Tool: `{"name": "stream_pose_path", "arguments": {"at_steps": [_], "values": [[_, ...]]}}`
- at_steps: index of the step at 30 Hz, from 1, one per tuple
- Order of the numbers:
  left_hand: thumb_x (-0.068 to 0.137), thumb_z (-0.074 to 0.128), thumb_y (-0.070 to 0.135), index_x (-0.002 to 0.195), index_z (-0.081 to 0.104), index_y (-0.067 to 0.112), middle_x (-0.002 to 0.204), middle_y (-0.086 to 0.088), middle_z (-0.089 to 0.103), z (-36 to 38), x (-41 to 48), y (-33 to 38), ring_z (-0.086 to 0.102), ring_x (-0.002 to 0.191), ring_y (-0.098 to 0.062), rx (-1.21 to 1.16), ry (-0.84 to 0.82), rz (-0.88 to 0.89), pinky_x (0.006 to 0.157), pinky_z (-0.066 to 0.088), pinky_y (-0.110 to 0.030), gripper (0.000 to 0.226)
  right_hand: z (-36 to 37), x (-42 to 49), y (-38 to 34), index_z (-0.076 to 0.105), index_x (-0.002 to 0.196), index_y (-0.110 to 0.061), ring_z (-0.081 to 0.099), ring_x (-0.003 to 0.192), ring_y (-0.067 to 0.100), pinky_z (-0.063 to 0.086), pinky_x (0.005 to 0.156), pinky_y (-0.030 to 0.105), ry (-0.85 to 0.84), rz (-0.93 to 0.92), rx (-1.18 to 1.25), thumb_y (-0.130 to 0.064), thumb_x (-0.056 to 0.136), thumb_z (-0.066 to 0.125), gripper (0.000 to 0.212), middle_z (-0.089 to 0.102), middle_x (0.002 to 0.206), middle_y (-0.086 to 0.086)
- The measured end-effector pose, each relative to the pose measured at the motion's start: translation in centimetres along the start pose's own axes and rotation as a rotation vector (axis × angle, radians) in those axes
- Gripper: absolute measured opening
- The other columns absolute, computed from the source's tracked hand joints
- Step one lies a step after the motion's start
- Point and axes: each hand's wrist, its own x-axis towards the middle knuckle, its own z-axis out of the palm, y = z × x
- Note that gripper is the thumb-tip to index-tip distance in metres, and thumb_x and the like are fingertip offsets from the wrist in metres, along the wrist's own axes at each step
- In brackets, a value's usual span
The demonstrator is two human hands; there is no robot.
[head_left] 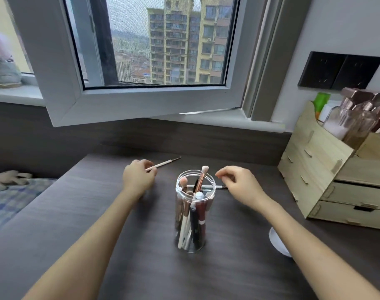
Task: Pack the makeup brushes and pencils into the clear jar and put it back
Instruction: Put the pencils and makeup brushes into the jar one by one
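Note:
The clear jar [193, 215] stands upright in the middle of the dark table, holding several brushes and pencils. My left hand [138, 177] is to the left of the jar and behind it, its fingers pinched on a white-handled brush [164, 163] whose dark tip points to the back right. Just right of the jar's rim is my right hand [238, 184], fingers curled and apart, hovering over a white pencil [206, 186] that lies flat behind the jar. That hand holds nothing that I can see.
A wooden drawer organiser [327, 176] with bottles on top stands at the right edge of the table [98, 213]. A white round lid [276, 241] lies under my right forearm. An opened window sash [141, 100] hangs over the table's back. A bed is at the left.

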Motion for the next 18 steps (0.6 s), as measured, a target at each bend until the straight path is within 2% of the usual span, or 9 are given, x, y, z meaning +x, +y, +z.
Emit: {"name": "stream_pose_path", "arguments": {"at_steps": [2, 4, 10, 12, 15, 18], "values": [[0.089, 0.058, 0.031, 0.117, 0.063, 0.009, 0.12, -0.019, 0.06, 1.1, 2.0, -0.5, 0.053, 0.111, -0.04, 0.314, -0.085, 0.077, 0.093, 0.043, -0.04, 0.036, 0.4, 0.2, 0.4, 0.071, 0.098, -0.014, 0.061, 0.097, 0.021, 0.044, 0.085, 0.027, -0.015, -0.007, -0.034, -0.007, 0.087, 0.052, 0.023, 0.072, 0.102, 0.004], [0.09, 0.056, 0.035, 0.116, 0.061, 0.009, 0.119, -0.017, 0.058, 2.1, 3.3, -0.6, 0.05, 0.111, -0.04, 0.462, -0.13, 0.127, 0.09, 0.044, -0.042, 0.037, 0.5, 0.4, 0.8, 0.071, 0.099, -0.015, 0.059, 0.096, 0.021, 0.039, 0.08, 0.023, -0.021, -0.013, -0.062, -0.009, 0.088, 0.053, 0.022, 0.072, 0.1, 0.003], [0.093, 0.046, 0.01, 0.103, 0.055, -0.003, 0.115, -0.024, 0.057, 3.4, 4.6, 0.3, 0.053, 0.106, -0.042, 0.508, -0.181, 0.21, 0.085, 0.043, -0.044, 0.018, 0.2, 0.9, 1.9, 0.07, 0.1, -0.016, 0.058, 0.097, 0.022, 0.039, 0.082, 0.024, -0.017, -0.016, -0.088, -0.011, 0.089, 0.052, 0.022, 0.072, 0.1, 0.002], [0.091, 0.049, 0.009, 0.101, 0.058, -0.003, 0.114, -0.024, 0.06, 3.2, 4.7, 0.5, 0.056, 0.104, -0.041, 0.418, -0.168, 0.172, 0.082, 0.044, -0.042, 0.018, 0.3, 0.9, 2.0, 0.07, 0.1, -0.016, 0.059, 0.098, 0.022, 0.042, 0.085, 0.027, -0.02, -0.007, -0.082, -0.011, 0.089, 0.052, 0.022, 0.072, 0.101, 0.002], [0.092, 0.054, 0.013, 0.099, 0.065, 0.001, 0.1, -0.017, 0.067, 1.4, 3.9, 1.6, 0.06, 0.09, -0.032, 0.012, -0.123, 0.052, 0.072, 0.044, -0.035, 0.017, 0.2, 0.9, 1.1, 0.071, 0.098, -0.016, 0.064, 0.094, 0.018, 0.049, 0.089, 0.031, 0.01, 0.032, 0.038, -0.013, 0.087, 0.055, 0.02, 0.073, 0.098, 0.002], [0.092, 0.059, 0.014, 0.089, 0.065, 0.013, 0.074, -0.001, 0.059, -2.1, 1.3, 4.3, 0.05, 0.069, -0.016, -0.409, -0.17, 0.102, 0.054, 0.039, -0.02, 0.007, -0.6, 0.9, -1.4, 0.065, 0.108, -0.011, 0.065, 0.087, 0.014, 0.051, 0.076, 0.015, 0.038, 0.069, 0.376, -0.012, 0.089, 0.055, 0.021, 0.072, 0.094, 0.005]]}}
